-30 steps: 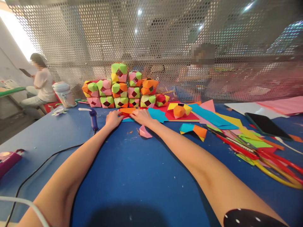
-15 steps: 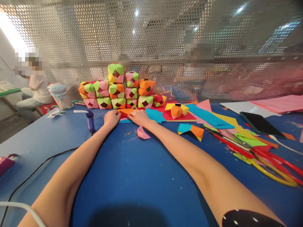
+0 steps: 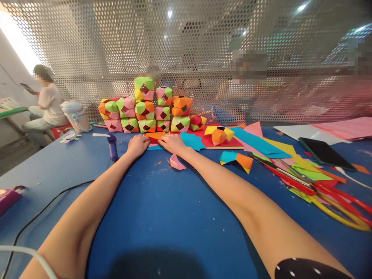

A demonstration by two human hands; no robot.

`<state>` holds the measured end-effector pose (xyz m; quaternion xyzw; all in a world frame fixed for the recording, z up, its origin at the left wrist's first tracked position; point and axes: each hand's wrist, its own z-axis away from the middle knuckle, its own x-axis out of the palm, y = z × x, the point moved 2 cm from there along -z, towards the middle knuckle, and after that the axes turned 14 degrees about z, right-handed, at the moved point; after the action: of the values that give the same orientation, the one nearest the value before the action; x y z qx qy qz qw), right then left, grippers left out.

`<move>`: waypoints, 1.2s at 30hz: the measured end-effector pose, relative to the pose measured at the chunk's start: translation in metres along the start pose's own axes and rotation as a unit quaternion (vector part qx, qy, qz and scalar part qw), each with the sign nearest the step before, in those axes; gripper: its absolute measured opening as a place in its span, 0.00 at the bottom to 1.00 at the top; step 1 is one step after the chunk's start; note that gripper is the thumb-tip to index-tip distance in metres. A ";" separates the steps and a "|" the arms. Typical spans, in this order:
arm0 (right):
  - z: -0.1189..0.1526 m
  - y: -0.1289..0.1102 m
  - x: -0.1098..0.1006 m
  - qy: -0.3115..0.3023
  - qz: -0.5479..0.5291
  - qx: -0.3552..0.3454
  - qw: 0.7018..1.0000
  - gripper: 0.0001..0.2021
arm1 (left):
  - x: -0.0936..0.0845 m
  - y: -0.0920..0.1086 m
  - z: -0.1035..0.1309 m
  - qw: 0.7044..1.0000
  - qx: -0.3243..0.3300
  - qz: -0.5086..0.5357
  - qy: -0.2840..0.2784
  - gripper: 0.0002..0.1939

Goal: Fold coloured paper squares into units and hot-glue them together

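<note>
Left hand (image 3: 138,145) and right hand (image 3: 173,144) are both touching one orange-red paper (image 3: 155,136) lying between them; whether the fingers are pinching or pressing cannot be told. Since the earlier frames only the view is shifting slightly, so the handling is apparently continuing in place. Nearer, one pink folded piece (image 3: 176,162) is lying; leftward, one glue gun (image 3: 113,148) is standing; beyond, thirteen paper balls (image 3: 150,115) are showing.

Table (image 3: 174,217): blue. Pile (image 3: 149,106): green, pink, orange, yellow, red. Behind pile: mesh (image 3: 116,46), grey, dotted with round holes. In front of pile: paper (image 3: 154,136), orange and red; scrap (image 3: 176,163), pink; tool (image 3: 113,149), violet-blue, tip (image 3: 99,135) white. Left of pile: cup (image 3: 78,120), pinkish beige, lid (image 3: 70,107) pale blue. Right of pile: phone (image 3: 325,153), black; scissors (image 3: 321,188), red and yellow; sleeve (image 3: 308,270), black, white dots.
</note>
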<state>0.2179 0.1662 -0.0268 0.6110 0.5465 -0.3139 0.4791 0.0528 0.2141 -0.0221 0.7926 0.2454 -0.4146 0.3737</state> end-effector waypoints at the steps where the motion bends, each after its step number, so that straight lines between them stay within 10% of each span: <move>1: 0.000 0.000 0.000 -0.001 -0.001 -0.001 1.000 0.20 | 0.000 0.000 0.000 1.000 0.002 -0.002 -0.001 0.17; 16: 0.002 -0.001 0.001 -0.023 -0.028 -0.031 0.999 0.14 | -0.019 0.002 0.009 0.997 0.019 0.072 0.019 0.08; 26: 0.004 0.003 -0.007 -0.001 -0.160 -0.003 0.987 0.18 | -0.075 0.018 0.006 0.950 0.001 0.210 0.232 0.05; 36: -0.003 0.035 -0.042 -0.012 -0.482 0.129 0.866 0.31 | -0.067 0.056 0.015 0.898 0.068 0.343 0.266 0.06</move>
<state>0.2424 0.1557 0.0207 0.3242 0.7217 -0.5809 0.1910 0.0493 0.1632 0.0502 0.9318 0.0197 -0.0504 0.3590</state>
